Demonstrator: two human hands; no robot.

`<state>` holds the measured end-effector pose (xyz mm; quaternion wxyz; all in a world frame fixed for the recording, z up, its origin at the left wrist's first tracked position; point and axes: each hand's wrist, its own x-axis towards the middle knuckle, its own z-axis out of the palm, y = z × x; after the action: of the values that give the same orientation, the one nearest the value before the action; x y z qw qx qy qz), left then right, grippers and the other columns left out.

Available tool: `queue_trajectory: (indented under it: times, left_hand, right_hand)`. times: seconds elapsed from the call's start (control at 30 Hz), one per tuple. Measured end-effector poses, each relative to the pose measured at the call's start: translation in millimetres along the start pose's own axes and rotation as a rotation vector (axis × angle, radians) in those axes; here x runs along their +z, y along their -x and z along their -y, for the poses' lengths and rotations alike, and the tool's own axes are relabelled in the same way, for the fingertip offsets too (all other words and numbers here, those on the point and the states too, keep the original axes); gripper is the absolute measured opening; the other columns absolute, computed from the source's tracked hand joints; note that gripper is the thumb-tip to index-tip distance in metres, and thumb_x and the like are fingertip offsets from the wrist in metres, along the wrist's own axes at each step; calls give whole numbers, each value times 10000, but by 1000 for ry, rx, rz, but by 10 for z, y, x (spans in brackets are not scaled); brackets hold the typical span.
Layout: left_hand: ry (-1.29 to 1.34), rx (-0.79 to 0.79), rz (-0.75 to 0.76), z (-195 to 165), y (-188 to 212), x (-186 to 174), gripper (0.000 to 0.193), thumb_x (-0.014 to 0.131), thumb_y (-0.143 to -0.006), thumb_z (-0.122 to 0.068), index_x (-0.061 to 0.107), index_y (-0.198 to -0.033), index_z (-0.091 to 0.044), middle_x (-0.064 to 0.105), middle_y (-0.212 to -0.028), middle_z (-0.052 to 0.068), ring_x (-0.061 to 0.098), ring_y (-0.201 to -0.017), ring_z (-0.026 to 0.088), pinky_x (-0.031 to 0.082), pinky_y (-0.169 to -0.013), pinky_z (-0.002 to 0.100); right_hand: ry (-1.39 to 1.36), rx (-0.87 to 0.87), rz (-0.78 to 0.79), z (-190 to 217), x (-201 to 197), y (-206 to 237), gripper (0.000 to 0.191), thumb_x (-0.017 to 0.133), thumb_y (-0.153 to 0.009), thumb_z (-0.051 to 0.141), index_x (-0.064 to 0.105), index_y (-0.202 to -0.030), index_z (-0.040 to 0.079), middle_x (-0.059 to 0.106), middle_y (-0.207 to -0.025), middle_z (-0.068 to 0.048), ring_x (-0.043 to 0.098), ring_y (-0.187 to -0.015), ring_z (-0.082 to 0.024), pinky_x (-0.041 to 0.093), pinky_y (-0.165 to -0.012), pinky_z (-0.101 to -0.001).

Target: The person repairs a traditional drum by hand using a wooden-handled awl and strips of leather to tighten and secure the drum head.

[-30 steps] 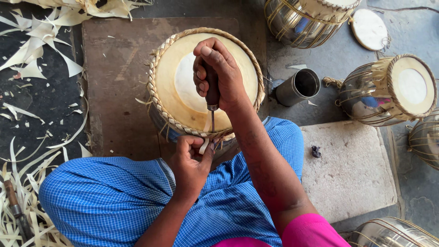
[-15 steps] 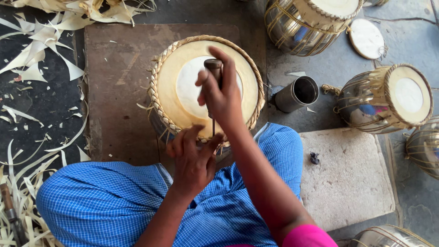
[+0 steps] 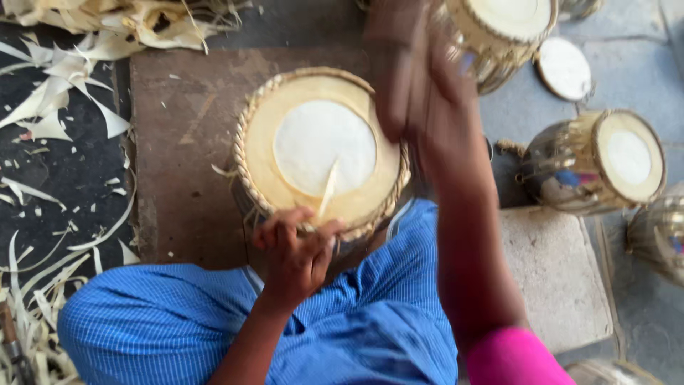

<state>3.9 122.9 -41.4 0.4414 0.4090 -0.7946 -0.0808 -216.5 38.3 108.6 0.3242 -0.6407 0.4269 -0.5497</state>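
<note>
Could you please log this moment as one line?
left hand: pinching pale strip at drum rim | right hand: raised, blurred

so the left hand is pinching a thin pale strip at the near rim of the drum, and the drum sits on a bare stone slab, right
Not quite. The head view shows the drum sitting on a brown wooden board, not the stone slab, which lies off to the right. The rest holds: the left hand pinches a thin pale strip at the drum's near rim.
</note>
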Motion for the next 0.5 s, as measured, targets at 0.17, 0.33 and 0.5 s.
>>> queue_trajectory:
  times: [0.17,0.33,0.5]
  left_hand:
    - [150,-29,29,130,20,-107,389,750,-920,-221,655,-1298,-229,558,-1329,65,549,-1182,272,387,-1020,459]
    - [131,-21,78,105,-34,-116,397,766,-925,-230,643,-1286,-118,570,-1315,79,583,-1141,275,458,-973,445]
    - [-107,34,143,-36,-245,-241,279,763,-868,-247,672,-1110,-143,608,-1171,32,586,-1079,235,396,-937,458]
  right_hand:
    - [-53,260,1191,-93,344,1352,522,815,-884,301,665,-1330,77,722,-1153,-75,694,-1064,-287,560,-898,-395]
    - [308,567,638,-104,489,1578,353,777,-699,101,766,-1051,119,763,-942,-35,761,-886,-216,600,-760,-354]
    - [807,-21,143,-267,402,1159,451,898,-665,358,718,-979,88,660,-1006,-69,593,-1012,-307,427,-855,-451]
